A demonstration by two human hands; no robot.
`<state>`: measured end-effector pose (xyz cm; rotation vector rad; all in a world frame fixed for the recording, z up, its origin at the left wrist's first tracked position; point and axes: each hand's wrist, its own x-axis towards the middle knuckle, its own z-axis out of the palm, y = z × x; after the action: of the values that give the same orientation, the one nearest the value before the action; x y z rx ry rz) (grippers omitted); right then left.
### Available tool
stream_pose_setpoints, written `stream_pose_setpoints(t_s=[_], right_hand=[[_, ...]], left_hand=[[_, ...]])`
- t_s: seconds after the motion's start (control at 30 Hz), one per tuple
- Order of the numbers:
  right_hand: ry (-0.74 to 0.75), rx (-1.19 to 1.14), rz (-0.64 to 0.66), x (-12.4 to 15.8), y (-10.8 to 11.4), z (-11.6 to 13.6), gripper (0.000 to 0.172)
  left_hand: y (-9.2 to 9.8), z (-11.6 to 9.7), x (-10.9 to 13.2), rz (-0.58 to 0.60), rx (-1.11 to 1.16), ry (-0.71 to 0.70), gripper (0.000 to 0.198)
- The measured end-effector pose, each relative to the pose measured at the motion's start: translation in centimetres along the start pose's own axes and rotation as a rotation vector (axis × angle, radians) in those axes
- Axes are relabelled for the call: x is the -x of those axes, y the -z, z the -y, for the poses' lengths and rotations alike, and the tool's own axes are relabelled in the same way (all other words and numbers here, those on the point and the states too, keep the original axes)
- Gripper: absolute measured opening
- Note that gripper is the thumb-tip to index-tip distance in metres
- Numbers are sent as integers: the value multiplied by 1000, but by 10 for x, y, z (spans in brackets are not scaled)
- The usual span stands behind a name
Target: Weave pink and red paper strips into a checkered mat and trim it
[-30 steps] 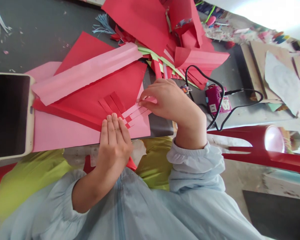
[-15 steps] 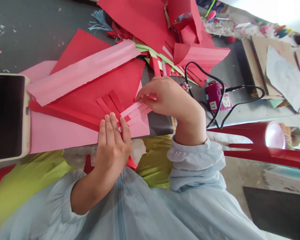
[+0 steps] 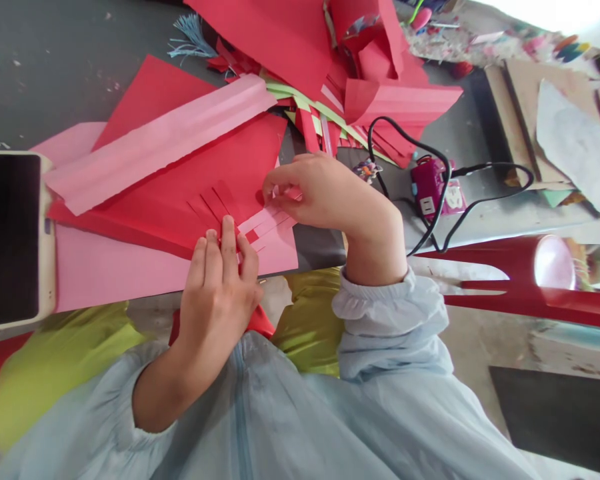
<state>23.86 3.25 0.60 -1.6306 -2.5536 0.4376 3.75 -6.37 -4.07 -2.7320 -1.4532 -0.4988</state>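
Fingers stretched out flat, my left hand (image 3: 217,297) lies over the lower part of a small weave of red paper strips (image 3: 211,205) and pink paper strips (image 3: 270,223). My right hand (image 3: 335,200) is bent at the wrist, thumb and forefinger pinched on a pink strip at the right side of the weave; its tip is partly hidden by the fingers. Under the weave lie a large red sheet (image 3: 245,153) and a pink sheet (image 3: 125,270) at the table's front edge. A folded pink paper (image 3: 165,143) rests across the red sheet.
A phone (image 3: 10,237) lies at the left edge. Behind the hands are a pile of red paper (image 3: 275,40), green strips (image 3: 330,113) and a blue tassel (image 3: 193,37). To the right sit a purple power adapter (image 3: 433,187) with a black cable (image 3: 450,180) and some boards (image 3: 545,127).
My left hand's fingers have shifted up slightly over the red strips, which now lie flatter. My right hand keeps its pinch, with its fingertips a little further left. The view has shifted slightly.
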Motion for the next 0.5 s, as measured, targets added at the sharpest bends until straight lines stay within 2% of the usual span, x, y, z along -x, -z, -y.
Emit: stream_pose_setpoints(t_s=[0.3, 0.5], right_hand=[[16, 28, -20, 1, -2, 0, 26], [25, 18, -18, 2, -2, -2, 25]], left_hand=[[-1, 4, -2, 13, -113, -83, 48], [4, 3, -3, 79, -130, -110, 52]])
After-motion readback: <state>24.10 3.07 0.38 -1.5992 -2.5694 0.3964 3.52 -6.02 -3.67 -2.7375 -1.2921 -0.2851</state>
